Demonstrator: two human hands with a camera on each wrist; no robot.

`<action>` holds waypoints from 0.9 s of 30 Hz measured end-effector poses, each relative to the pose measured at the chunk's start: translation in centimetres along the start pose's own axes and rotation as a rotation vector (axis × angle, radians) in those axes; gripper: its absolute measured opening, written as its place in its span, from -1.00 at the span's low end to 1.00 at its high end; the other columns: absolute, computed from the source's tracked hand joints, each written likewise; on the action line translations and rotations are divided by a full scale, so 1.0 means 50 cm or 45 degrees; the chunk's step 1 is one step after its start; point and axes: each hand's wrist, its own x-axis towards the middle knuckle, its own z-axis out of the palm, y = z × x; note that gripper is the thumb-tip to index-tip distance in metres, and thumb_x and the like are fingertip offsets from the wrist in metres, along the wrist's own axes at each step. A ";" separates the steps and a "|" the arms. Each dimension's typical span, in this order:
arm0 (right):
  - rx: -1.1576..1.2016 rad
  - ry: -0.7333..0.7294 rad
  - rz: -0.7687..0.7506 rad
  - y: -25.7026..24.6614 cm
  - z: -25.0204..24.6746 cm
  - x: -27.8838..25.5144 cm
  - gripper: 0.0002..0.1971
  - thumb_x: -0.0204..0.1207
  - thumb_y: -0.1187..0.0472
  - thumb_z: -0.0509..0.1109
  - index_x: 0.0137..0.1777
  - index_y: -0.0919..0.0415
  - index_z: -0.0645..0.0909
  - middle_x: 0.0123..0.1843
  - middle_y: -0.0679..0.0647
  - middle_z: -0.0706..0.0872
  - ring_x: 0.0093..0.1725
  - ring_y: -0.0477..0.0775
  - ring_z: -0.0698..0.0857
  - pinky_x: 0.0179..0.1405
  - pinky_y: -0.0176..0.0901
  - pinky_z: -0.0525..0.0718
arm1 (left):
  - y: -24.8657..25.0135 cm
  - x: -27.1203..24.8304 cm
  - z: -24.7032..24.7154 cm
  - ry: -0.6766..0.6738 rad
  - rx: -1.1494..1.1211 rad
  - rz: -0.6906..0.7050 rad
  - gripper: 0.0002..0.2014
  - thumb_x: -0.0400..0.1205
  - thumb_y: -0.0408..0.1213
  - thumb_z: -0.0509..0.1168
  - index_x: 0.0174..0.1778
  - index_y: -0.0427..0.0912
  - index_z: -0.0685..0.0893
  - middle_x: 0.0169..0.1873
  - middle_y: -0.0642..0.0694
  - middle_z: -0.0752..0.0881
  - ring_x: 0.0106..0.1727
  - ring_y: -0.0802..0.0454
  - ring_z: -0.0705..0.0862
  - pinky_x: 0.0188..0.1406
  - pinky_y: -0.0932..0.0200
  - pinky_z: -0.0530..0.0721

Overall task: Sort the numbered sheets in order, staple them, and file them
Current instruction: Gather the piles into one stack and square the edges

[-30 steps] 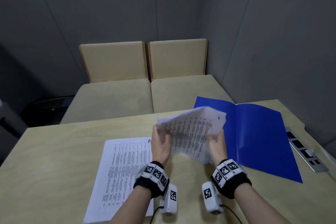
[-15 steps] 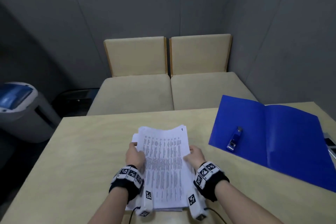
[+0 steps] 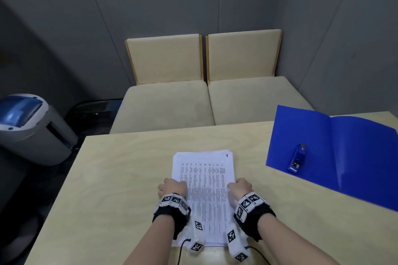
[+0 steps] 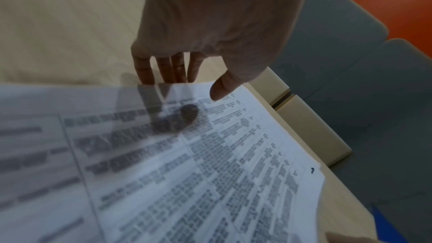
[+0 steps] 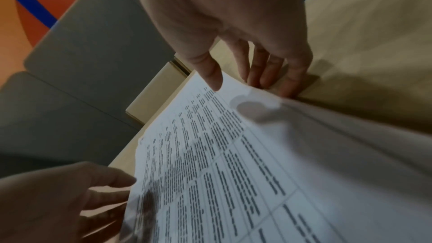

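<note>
A stack of printed sheets (image 3: pixel 203 189) lies on the table in front of me, its top page marked 1 (image 3: pixel 226 155) at the far right corner. My left hand (image 3: pixel 172 186) stands at the stack's left edge and my right hand (image 3: pixel 240 185) at its right edge. In the left wrist view the left hand (image 4: pixel 187 84) has straight fingers (image 4: pixel 163 73) pointing down against the paper's edge, thumb hovering over the page. The right hand (image 5: pixel 243 82) mirrors it, and the sheet edge (image 5: pixel 280 99) curls up slightly there. A blue stapler (image 3: pixel 297 159) lies on an open blue folder (image 3: pixel 349 157) to the right.
The pale wooden table (image 3: pixel 120 178) ends at a far edge close behind the stack. Two beige padded seats (image 3: pixel 206 101) stand beyond it against grey walls. A grey and blue bin (image 3: pixel 28 127) sits on the floor at left.
A second ago both hands held a bundle of sheets in the air above the table. The bundle has come down as one stack, and the hands now bracket its sides lower down.
</note>
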 end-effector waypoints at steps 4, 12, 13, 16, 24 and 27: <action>0.031 -0.092 0.072 -0.015 0.004 0.016 -0.61 0.47 0.17 0.25 0.25 0.34 0.53 0.29 0.28 0.60 0.08 0.25 0.62 0.07 -0.04 0.61 | 0.003 0.011 -0.010 -0.026 -0.059 -0.054 -0.44 0.55 -0.20 0.25 0.43 -0.34 0.29 0.41 -0.34 0.37 0.40 -0.29 0.45 0.38 -0.11 0.50; 0.108 -0.066 0.212 -0.031 -0.015 -0.003 -0.45 0.55 0.25 0.26 0.49 0.41 0.20 0.48 0.32 0.38 0.33 0.28 0.53 0.18 -0.04 0.52 | -0.015 0.012 -0.004 -0.066 0.022 -0.096 -0.39 0.48 -0.13 0.32 0.38 -0.33 0.34 0.35 -0.30 0.42 0.28 -0.22 0.55 0.27 -0.01 0.59; 0.159 -0.083 0.228 -0.032 -0.014 0.002 -0.41 0.56 0.31 0.28 0.51 0.46 0.14 0.50 0.34 0.38 0.40 0.29 0.50 0.24 -0.04 0.52 | -0.017 0.007 -0.001 -0.047 0.021 -0.091 -0.39 0.48 -0.14 0.33 0.39 -0.34 0.32 0.35 -0.30 0.41 0.30 -0.23 0.54 0.28 -0.01 0.59; 0.162 -0.172 0.170 -0.017 -0.011 -0.001 -0.50 0.56 0.36 0.29 0.46 0.46 0.26 0.43 0.31 0.48 0.40 0.24 0.51 0.21 -0.14 0.49 | -0.023 -0.005 0.019 -0.026 -0.235 -0.018 -0.46 0.52 -0.30 0.31 0.35 -0.41 0.26 0.28 -0.37 0.47 0.24 -0.30 0.57 0.15 -0.05 0.64; 0.696 -0.130 -0.350 -0.063 -0.085 -0.083 -0.71 0.48 0.55 0.26 0.06 0.17 0.52 0.18 0.25 0.67 0.18 0.28 0.68 0.26 0.22 0.64 | 0.017 -0.078 -0.053 -0.081 -1.048 0.366 -0.73 0.48 -0.40 0.25 0.09 -0.19 0.49 -0.14 -0.09 0.65 -0.04 -0.10 0.63 0.00 -0.01 0.62; 0.922 -0.115 -0.598 -0.123 -0.151 -0.143 -0.74 0.49 0.52 0.28 -0.01 0.13 0.53 0.15 0.30 0.70 0.10 0.29 0.72 0.22 0.26 0.65 | 0.060 -0.136 -0.116 0.022 -1.215 0.685 -0.78 0.58 -0.43 0.21 0.10 -0.08 0.52 0.01 -0.06 0.70 -0.02 0.00 0.68 0.08 0.01 0.64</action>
